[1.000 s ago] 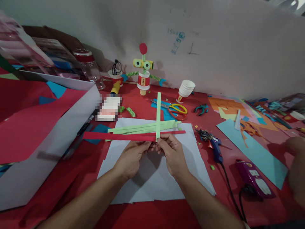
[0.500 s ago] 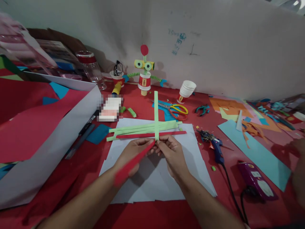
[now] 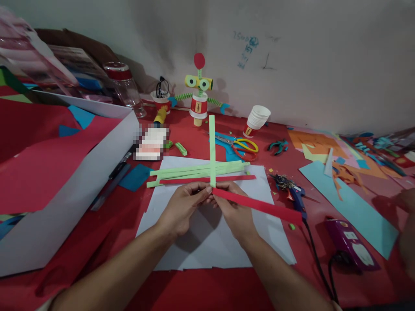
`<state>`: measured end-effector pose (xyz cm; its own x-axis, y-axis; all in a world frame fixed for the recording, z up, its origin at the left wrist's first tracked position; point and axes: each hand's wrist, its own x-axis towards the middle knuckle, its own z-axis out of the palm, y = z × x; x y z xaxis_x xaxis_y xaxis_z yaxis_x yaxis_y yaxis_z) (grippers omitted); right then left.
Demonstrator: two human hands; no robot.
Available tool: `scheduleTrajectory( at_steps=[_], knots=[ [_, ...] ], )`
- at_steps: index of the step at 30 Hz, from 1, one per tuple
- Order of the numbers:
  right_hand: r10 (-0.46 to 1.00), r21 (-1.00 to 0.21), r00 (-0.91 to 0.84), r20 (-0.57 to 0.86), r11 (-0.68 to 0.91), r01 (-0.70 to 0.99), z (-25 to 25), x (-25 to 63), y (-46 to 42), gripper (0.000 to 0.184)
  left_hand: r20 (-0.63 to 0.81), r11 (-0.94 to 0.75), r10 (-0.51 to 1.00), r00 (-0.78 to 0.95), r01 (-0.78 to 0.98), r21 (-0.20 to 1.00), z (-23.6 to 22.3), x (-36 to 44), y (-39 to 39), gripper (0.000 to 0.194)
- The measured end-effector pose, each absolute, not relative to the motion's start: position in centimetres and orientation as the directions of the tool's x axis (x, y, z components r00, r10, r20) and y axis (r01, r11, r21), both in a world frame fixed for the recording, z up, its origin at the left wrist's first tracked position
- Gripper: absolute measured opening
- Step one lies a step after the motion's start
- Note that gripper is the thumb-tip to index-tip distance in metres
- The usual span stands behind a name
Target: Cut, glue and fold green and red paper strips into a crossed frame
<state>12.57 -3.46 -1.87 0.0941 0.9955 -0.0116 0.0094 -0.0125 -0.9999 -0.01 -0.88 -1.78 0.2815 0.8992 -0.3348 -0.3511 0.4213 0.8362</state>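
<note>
My left hand [image 3: 183, 207] and my right hand [image 3: 234, 212] meet over a white sheet [image 3: 214, 246], both pinching the joined ends of two paper strips. A green strip [image 3: 212, 147] points away from me toward the wall. A red strip [image 3: 259, 206] runs from the pinch out to the right, over my right hand. Beyond my fingers lie several loose green strips [image 3: 194, 171] and another red strip [image 3: 210, 179] on the sheet.
A paper-cup robot figure [image 3: 198, 95], stacked cups [image 3: 256, 121], scissors [image 3: 241, 146], pliers [image 3: 277, 146] stand behind. A blue glue gun [image 3: 296, 196] and purple device [image 3: 348, 246] lie right. A large red and white card [image 3: 48, 181] sits left. Another person's arm [image 3: 407, 233] is at far right.
The red strip swung from pointing left, down over my left arm, and over to the right side. The green strip stayed pointing away. Both hands kept the pinch.
</note>
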Motion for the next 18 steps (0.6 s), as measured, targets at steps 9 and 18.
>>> scheduleTrajectory(
  at_steps=[9,18],
  knots=[
    [0.998,-0.998,0.055,-0.038,-0.035,-0.044,-2.51,12.73,-2.97,0.021,-0.367,0.456,0.888,0.276,-0.426,0.782,-2.21,-0.05,-0.86,0.017],
    [0.993,-0.992,0.074,-0.095,-0.089,-0.088,-2.88,12.80,-2.72,0.020,-0.406,0.519,0.850,0.335,-0.407,0.751,-1.85,-0.34,-0.60,0.019]
  ],
)
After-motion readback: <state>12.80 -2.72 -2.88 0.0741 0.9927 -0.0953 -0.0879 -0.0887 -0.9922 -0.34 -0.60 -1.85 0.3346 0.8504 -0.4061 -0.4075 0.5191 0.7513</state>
